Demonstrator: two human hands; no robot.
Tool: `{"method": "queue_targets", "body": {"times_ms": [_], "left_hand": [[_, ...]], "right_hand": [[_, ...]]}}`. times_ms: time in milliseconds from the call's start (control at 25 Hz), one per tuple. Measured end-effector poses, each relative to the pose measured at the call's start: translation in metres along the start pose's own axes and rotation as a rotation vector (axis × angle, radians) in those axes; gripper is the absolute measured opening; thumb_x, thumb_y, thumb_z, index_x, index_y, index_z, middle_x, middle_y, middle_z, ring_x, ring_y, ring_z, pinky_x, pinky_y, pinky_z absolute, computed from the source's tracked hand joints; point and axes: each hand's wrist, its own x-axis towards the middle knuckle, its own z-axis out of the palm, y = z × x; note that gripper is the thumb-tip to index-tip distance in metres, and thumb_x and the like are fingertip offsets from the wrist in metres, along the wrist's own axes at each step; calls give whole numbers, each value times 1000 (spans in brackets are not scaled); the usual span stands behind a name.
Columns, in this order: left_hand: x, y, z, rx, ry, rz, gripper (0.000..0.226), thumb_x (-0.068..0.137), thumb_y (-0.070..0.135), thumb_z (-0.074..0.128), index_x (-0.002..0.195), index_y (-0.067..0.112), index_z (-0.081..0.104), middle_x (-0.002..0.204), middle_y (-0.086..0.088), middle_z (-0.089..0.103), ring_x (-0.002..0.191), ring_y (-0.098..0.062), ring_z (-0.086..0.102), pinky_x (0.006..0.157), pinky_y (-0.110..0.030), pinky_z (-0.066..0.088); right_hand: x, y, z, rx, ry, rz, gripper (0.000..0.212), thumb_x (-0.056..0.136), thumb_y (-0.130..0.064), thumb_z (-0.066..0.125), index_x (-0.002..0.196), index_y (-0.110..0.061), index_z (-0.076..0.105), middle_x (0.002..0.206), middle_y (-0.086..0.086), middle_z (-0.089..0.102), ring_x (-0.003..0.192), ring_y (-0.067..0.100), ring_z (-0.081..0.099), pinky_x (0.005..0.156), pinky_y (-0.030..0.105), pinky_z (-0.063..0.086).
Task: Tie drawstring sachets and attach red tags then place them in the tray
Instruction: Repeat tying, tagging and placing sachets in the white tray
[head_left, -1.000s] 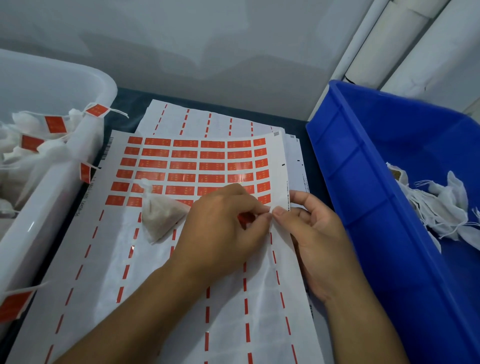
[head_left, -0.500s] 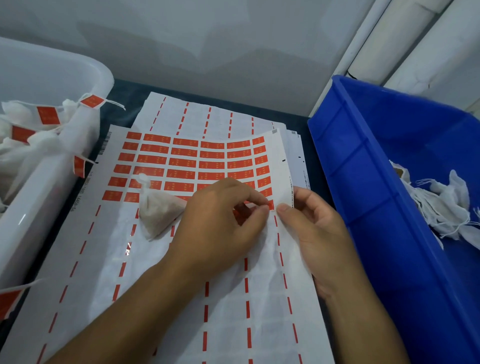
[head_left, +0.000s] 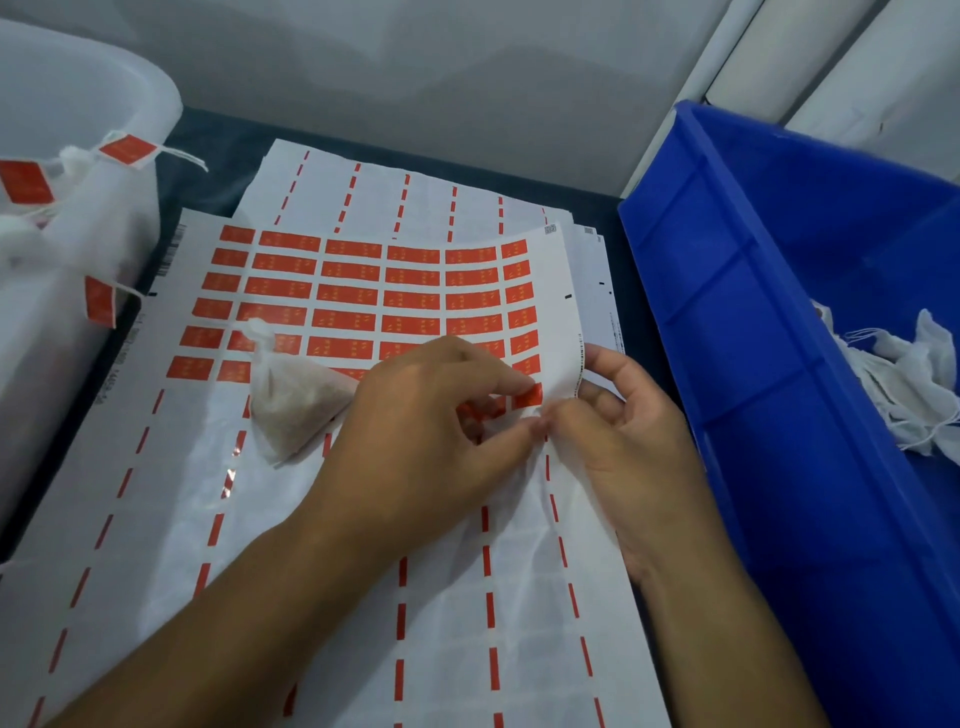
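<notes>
Change: sheet (head_left: 363, 519) edge now curls higher at 3 o'clock, lifted by right hand (head_left: 623, 441).
Left hand (head_left: 431, 431): fingers pinch a red tag (head_left: 527, 397), peeling.
Sachet (head_left: 291, 405): on sheet, 9 o'clock of hands, untagged.

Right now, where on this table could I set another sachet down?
The peeled lower part of the label sheet is bare, between the filled sachet, the white tray and the left hand. It is crowded by the sheet's right edge, where both hands meet beside the blue bin.

L hand (head_left: 431, 415) & R hand (head_left: 623, 431) meet fingertip to fingertip, both pinching, forearms converging.
</notes>
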Motion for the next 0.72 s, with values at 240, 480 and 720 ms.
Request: {"method": "queue_targets", "body": {"times_ms": [240,480,720], "left_hand": [[-2,-2,1,-6,-8,0,33,82,44,76,114,31,77,105,18,71,85,-1,65,78,-13,55],[0,-1,2,4,-10,11,32,84,42,76,114,30,77,105,15,72,83,-3,66,76,-17,58],[0,-2,3,28,-9,20,27,85,41,77,111,32,77,103,17,72,81,-2,65,74,-14,57]], "right_hand": [[0,2,0,-24,4,-13,32,93,-25,74,119,-41,64,105,-16,78,86,13,79,62,27,62],[0,1,2,-37,21,-10,31,91,-26,75,116,-40,64,103,-17,78,86,11,78,60,23,60],[0,0,2,-14,11,0,30,91,-24,76,114,-40,64,101,-16,79,85,11,78,60,22,60]]}}
